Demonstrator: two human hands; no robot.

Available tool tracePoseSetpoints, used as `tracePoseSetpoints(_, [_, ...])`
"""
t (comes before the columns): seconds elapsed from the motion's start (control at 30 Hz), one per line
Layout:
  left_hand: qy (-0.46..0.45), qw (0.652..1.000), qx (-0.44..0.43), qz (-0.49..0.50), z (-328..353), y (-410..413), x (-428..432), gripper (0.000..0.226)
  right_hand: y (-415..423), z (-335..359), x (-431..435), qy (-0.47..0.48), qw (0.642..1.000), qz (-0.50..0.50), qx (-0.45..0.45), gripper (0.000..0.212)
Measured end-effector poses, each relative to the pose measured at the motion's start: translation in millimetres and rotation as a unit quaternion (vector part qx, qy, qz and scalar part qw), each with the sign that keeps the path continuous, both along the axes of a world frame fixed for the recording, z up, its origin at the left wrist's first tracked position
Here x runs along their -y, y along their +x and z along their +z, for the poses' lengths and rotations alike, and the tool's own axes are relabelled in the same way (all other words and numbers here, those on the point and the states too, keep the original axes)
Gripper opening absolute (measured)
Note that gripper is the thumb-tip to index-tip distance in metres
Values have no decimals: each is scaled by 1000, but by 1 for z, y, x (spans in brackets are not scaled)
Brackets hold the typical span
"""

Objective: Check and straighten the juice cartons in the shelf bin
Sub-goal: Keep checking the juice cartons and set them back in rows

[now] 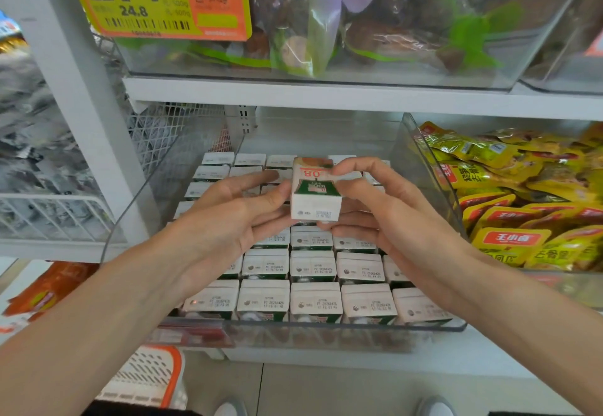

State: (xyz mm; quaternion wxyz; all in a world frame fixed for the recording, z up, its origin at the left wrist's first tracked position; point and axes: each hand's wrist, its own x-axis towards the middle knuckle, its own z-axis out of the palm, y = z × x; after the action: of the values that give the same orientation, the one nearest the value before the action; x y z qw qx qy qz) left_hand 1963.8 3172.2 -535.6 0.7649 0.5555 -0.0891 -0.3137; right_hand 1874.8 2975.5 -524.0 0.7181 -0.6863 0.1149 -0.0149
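Juice carton [316,187] pinched between both hands, left hand [228,219], right hand [385,216], above shelf bin [326,329]

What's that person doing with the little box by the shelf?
A person holds one small white and green juice carton between the left hand and the right hand, lifted above the clear plastic shelf bin. The other white-topped cartons stand in tidy rows inside the bin. The held one is tipped, perhaps so it can be checked.
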Motion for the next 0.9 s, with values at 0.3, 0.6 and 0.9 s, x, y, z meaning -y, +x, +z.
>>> tracePoseSetpoints(0.3, [111,989,92,-46,3,-1,-1,25,1,-4,-1,-13,1000,3,-28,50])
tracePoseSetpoints(0.6, [141,968,205,-3,4,-2,-3,44,-3,-9,4,-138,990,-1,44,39])
tracePoseSetpoints(0.9, [89,972,215,24,-3,4,-8,52,0,-9,5,-24,997,51,52,43])
